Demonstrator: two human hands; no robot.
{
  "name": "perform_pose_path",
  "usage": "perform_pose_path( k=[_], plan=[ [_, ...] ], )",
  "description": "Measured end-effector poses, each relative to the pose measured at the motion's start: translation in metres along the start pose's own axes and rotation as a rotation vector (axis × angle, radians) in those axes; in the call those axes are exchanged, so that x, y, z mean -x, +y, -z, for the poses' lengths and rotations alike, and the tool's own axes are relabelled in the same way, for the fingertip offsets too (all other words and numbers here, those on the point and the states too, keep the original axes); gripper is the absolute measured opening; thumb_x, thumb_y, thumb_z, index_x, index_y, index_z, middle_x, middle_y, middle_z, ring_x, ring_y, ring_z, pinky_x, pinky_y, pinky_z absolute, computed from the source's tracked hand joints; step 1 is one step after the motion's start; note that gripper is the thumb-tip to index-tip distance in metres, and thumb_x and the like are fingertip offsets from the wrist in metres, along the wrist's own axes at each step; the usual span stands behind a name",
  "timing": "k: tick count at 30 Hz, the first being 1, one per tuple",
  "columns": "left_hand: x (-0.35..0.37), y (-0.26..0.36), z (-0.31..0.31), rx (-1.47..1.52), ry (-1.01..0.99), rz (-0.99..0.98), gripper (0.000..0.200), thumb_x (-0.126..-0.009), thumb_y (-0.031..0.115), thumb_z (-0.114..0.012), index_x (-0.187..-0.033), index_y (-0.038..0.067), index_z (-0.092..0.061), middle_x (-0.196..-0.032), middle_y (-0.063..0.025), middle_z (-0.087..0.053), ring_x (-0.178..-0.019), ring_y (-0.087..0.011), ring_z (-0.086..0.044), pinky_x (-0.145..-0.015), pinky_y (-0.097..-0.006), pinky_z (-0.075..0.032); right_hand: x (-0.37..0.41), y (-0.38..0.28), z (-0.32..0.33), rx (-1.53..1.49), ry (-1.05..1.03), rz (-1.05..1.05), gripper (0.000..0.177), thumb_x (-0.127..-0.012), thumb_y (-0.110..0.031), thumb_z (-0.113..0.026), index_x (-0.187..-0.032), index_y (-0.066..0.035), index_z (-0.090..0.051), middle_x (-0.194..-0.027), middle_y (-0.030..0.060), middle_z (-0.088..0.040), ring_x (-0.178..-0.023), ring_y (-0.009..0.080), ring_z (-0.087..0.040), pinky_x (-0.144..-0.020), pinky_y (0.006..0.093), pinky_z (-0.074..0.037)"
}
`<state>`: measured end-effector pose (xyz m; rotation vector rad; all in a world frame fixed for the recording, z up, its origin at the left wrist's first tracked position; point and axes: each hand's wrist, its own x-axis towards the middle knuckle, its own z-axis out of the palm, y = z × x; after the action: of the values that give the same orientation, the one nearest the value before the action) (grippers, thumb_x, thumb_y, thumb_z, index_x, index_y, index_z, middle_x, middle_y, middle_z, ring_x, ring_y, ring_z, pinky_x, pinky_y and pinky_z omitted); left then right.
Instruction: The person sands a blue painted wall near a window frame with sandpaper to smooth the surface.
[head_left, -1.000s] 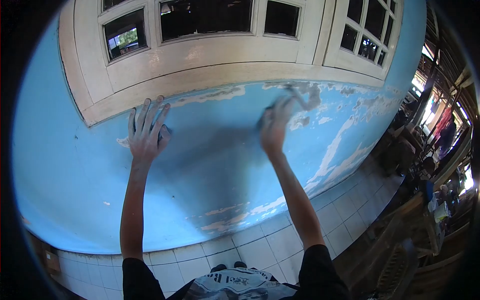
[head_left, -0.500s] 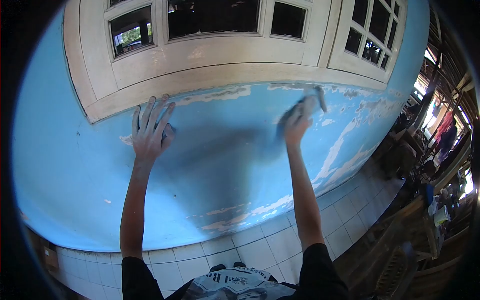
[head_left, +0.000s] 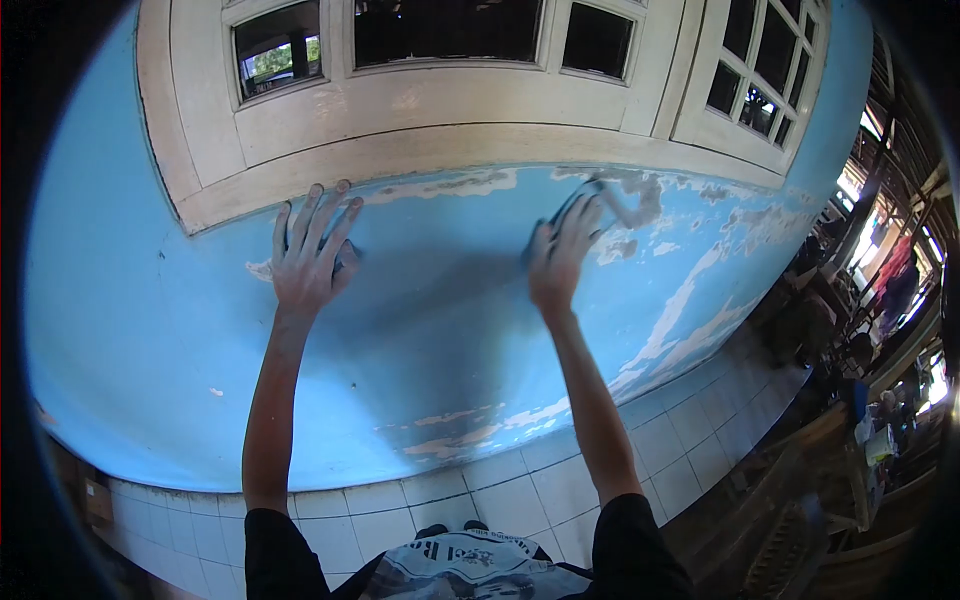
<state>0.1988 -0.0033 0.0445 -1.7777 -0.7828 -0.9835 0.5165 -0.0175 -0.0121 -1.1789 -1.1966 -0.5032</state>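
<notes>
My right hand [head_left: 563, 252] has swept left, baring a rough grey patch [head_left: 645, 200] on the light-blue painted wall [head_left: 150, 350] before me; I can't tell its grip. Well apart, my left hand [head_left: 310, 262] lies finger-spread below the cream wooden window frame [head_left: 420, 148].

Head cam fwd/down, prob. near wall [head_left: 440, 340]

One left hand [head_left: 315, 265] between nine and ten o'clock, one right hand [head_left: 563, 258] at two — three window panes [head_left: 447, 35] in a row, eleven to one o'clock — two shoes [head_left: 432, 531] at six.
</notes>
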Motion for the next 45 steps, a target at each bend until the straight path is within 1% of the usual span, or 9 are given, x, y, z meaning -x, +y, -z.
perform_pose_path(
  k=[6,14,19,22,25,28,37,41,45],
  plan=[
    [-0.003,0.0,0.0,0.005,0.008,0.012,0.053,-0.08,0.015,-0.05,-0.132,0.022,-0.053,-0.142,-0.0012,-0.047,-0.132,-0.0241,-0.042,-0.107,-0.0522,-0.032,0.073,-0.002,-0.023,0.149,-0.254,0.212,0.068,-0.098,-0.039,-0.038,-0.143,0.01,-0.021,-0.147,0.0341,-0.019,-0.138,0.0496,-0.015,-0.108,0.0661,-0.006],
    [0.001,0.001,-0.002,-0.011,0.019,0.012,0.046,-0.084,0.017,-0.046,-0.129,0.019,-0.056,-0.14,-0.0041,-0.049,-0.13,-0.0261,-0.044,-0.106,-0.0535,-0.031,-0.034,-0.075,-0.034,0.176,0.006,0.26,0.07,-0.094,-0.039,-0.044,-0.141,0.009,-0.028,-0.146,0.0347,-0.021,-0.137,0.051,-0.016,-0.106,0.0677,-0.009],
    [0.0,0.002,0.0,-0.011,0.017,0.012,0.046,-0.083,0.016,-0.048,-0.129,0.019,-0.056,-0.139,-0.0034,-0.05,-0.13,-0.0255,-0.044,-0.106,-0.0525,-0.032,0.076,-0.03,-0.052,0.132,-0.205,0.348,0.064,-0.092,-0.039,-0.047,-0.137,0.006,-0.039,-0.139,0.0309,-0.035,-0.134,0.0493,-0.025,-0.107,0.0661,-0.014],
    [0.0,0.002,0.0,0.011,0.028,0.016,0.047,-0.083,0.016,-0.048,-0.128,0.02,-0.056,-0.14,-0.0029,-0.049,-0.13,-0.0253,-0.044,-0.106,-0.0522,-0.031,0.1,-0.022,-0.05,0.144,-0.239,0.413,0.065,-0.093,-0.037,-0.043,-0.138,0.009,-0.034,-0.141,0.0341,-0.031,-0.135,0.0513,-0.022,-0.109,0.0638,-0.01],
    [-0.001,0.003,0.0,0.011,0.04,0.047,0.057,-0.073,0.014,-0.054,-0.129,0.025,-0.058,-0.142,0.003,-0.048,-0.129,-0.0199,-0.046,-0.108,-0.0489,-0.033,0.059,-0.041,-0.049,0.157,-0.282,0.333,0.064,-0.093,-0.037,-0.043,-0.138,0.008,-0.035,-0.141,0.0337,-0.032,-0.135,0.0504,-0.023,-0.109,0.0636,-0.012],
    [0.002,0.002,-0.001,-0.002,0.016,0.016,0.048,-0.082,0.015,-0.048,-0.129,0.02,-0.056,-0.14,-0.0028,-0.049,-0.131,-0.0256,-0.044,-0.106,-0.0522,-0.031,-0.004,-0.078,-0.039,0.127,-0.175,0.37,0.065,-0.092,-0.037,-0.044,-0.137,0.009,-0.036,-0.14,0.0342,-0.033,-0.135,0.0498,-0.025,-0.109,0.0638,-0.013],
    [0.002,0.001,-0.002,-0.009,0.026,0.009,0.048,-0.082,0.017,-0.048,-0.129,0.021,-0.057,-0.139,-0.0031,-0.05,-0.131,-0.026,-0.044,-0.107,-0.0535,-0.03,0.097,-0.021,-0.045,0.23,-0.385,0.292,0.062,-0.097,-0.036,-0.037,-0.138,0.011,-0.033,-0.142,0.0337,-0.032,-0.135,0.0497,-0.024,-0.111,0.0613,-0.011],
    [0.002,0.002,-0.002,-0.005,0.019,0.009,0.048,-0.082,0.018,-0.048,-0.128,0.021,-0.057,-0.139,-0.0031,-0.051,-0.13,-0.0258,-0.044,-0.106,-0.0531,-0.03,-0.02,-0.063,-0.021,-0.033,0.004,0.127,0.059,-0.099,-0.028,-0.033,-0.143,0.01,-0.025,-0.149,0.0284,-0.024,-0.14,0.0445,-0.019,-0.113,0.0553,-0.007],
    [0.002,0.003,-0.001,-0.01,0.043,0.046,0.052,-0.077,0.015,-0.052,-0.127,0.025,-0.059,-0.14,0.003,-0.049,-0.13,-0.0202,-0.045,-0.106,-0.0488,-0.033,-0.021,-0.057,-0.027,0.142,0.002,0.093,0.059,-0.099,-0.027,-0.033,-0.143,0.011,-0.023,-0.15,0.0289,-0.021,-0.14,0.0451,-0.016,-0.112,0.0564,-0.006]
  ],
)
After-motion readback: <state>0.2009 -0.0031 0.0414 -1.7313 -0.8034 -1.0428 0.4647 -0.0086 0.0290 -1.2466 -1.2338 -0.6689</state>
